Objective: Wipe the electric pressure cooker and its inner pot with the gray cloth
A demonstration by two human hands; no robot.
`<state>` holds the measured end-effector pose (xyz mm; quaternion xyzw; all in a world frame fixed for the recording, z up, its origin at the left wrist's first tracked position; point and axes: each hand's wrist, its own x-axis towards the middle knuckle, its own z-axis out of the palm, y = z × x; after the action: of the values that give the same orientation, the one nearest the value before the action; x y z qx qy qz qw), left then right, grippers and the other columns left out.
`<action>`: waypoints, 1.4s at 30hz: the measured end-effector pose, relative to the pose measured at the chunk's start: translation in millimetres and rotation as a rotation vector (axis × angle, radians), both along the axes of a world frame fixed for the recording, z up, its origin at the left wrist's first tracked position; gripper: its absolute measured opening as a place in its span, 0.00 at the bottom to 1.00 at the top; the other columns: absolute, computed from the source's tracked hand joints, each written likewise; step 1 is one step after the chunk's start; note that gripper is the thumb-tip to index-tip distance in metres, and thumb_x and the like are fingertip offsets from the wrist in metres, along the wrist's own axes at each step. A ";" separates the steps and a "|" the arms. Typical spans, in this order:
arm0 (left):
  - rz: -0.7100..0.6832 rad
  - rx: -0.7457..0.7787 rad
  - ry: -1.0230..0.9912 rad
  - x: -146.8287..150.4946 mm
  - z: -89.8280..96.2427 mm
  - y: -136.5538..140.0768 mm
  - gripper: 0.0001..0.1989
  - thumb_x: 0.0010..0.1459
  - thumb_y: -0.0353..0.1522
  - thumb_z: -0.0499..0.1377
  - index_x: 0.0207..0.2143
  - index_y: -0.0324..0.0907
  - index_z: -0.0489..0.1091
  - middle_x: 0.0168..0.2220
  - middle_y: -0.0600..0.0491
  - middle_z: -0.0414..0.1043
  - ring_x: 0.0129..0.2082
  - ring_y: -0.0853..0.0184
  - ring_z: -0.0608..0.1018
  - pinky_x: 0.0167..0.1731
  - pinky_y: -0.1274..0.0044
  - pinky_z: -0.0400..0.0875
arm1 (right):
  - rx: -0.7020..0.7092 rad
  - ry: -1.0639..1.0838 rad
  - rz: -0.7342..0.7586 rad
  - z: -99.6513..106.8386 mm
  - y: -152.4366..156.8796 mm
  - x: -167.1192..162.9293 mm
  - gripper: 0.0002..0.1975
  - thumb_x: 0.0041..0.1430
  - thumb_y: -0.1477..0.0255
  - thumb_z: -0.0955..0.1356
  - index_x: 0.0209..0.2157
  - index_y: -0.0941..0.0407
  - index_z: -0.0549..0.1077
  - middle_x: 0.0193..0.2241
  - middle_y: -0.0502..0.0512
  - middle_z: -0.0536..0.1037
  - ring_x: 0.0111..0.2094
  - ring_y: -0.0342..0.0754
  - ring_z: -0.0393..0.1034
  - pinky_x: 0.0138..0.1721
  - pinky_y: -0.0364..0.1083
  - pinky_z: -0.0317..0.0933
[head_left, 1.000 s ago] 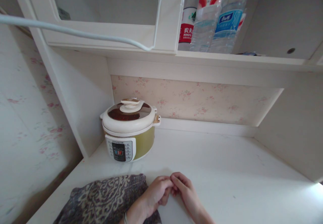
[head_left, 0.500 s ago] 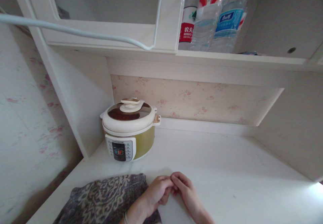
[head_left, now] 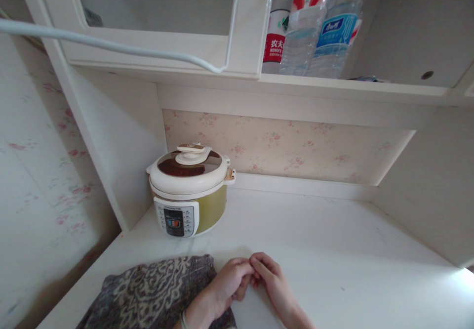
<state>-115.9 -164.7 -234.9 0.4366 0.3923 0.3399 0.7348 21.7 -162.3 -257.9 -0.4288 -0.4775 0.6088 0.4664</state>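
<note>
The left hand (head_left: pixel 234 279) and the right hand (head_left: pixel 271 275) meet finger to finger over the table (head_left: pixel 318 250); the grip of both is narrow, but I cannot tell if something small is held inside. The dark patterned cloth (head_left: pixel 148 294) lies partly behind the left forearm (head_left: pixel 202 307), and the electric pressure cooker (head_left: pixel 213 208) stands farther back, lid (head_left: pixel 185 185) on.

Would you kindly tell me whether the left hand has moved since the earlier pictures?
No, the left hand shows no visible shift against the cooker on the counter.

Matt cloth (head_left: pixel 148 289), glossy plastic cooker lid (head_left: pixel 190 175)
</note>
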 end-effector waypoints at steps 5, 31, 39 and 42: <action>0.007 -0.002 0.011 0.0 0.6 0.7 0.09 0.49 0.35 0.53 0.22 0.40 0.65 0.12 0.62 0.51 0.12 0.76 0.49 0.16 0.76 0.38 | 0.005 -0.016 -0.001 -1.0 -0.4 0.6 0.19 0.53 0.54 0.70 0.27 0.57 0.72 0.20 0.47 0.66 0.24 0.42 0.61 0.27 0.42 0.56; -0.004 -0.001 -0.001 -1.3 -4.9 2.0 0.09 0.51 0.35 0.53 0.23 0.40 0.66 0.13 0.63 0.51 0.12 0.76 0.49 0.16 0.75 0.38 | 0.021 -0.068 0.002 4.4 -1.9 0.7 0.19 0.54 0.53 0.69 0.28 0.57 0.72 0.21 0.47 0.67 0.25 0.43 0.62 0.29 0.42 0.57; 0.001 0.001 -0.005 -1.7 -8.5 2.6 0.09 0.51 0.35 0.53 0.23 0.40 0.66 0.14 0.62 0.51 0.12 0.76 0.49 0.16 0.76 0.39 | 0.015 -0.061 -0.008 5.0 -2.7 0.2 0.20 0.53 0.53 0.69 0.26 0.57 0.72 0.20 0.48 0.67 0.25 0.43 0.61 0.28 0.43 0.56; 0.002 -0.004 -0.011 -1.1 -7.1 2.7 0.09 0.51 0.36 0.53 0.23 0.40 0.65 0.13 0.63 0.51 0.12 0.77 0.49 0.16 0.76 0.38 | 0.018 -0.059 0.000 4.2 -2.3 0.2 0.19 0.54 0.54 0.69 0.27 0.57 0.72 0.21 0.48 0.67 0.25 0.43 0.61 0.28 0.43 0.57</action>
<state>-117.0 -162.0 -242.0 0.4332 0.3894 0.3420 0.7374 21.9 -164.6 -253.7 -0.4424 -0.4966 0.5913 0.4562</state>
